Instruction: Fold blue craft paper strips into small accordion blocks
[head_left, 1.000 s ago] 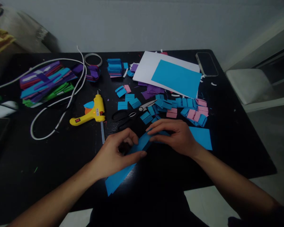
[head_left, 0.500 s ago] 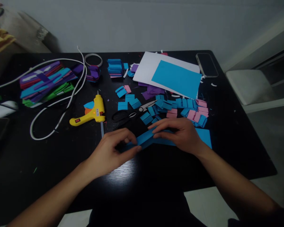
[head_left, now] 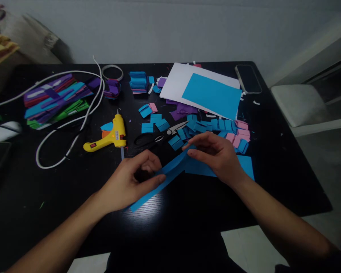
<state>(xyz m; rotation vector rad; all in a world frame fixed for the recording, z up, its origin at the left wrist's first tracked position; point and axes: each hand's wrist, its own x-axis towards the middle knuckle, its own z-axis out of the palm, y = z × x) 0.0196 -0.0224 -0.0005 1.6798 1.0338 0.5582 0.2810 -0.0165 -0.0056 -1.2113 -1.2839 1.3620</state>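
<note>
Between your two hands sits a blue strip, and it looks like both have hold of it: your left hand has its thumb on the near side with fingers curled behind, and your right hand pinches the far end with thumb and fingertips. The near end pokes out below your left thumb, toward you. Can't tell if any of it touches the table.

My read: you're at the shaping bit, maybe working a lengthwise crease. From there the next move calls for lined-up edges and even pressure, since thin paper like that probably skews easily.

Beneath your right hand there's a blue sheet, so watch you don't drag it. Just past the grip are the scissors, handles on your left-hand side, then a pile of folded pieces, blue and pink. Left of the grip, the glue gun lies with its nozzle pointing away from you.
</note>
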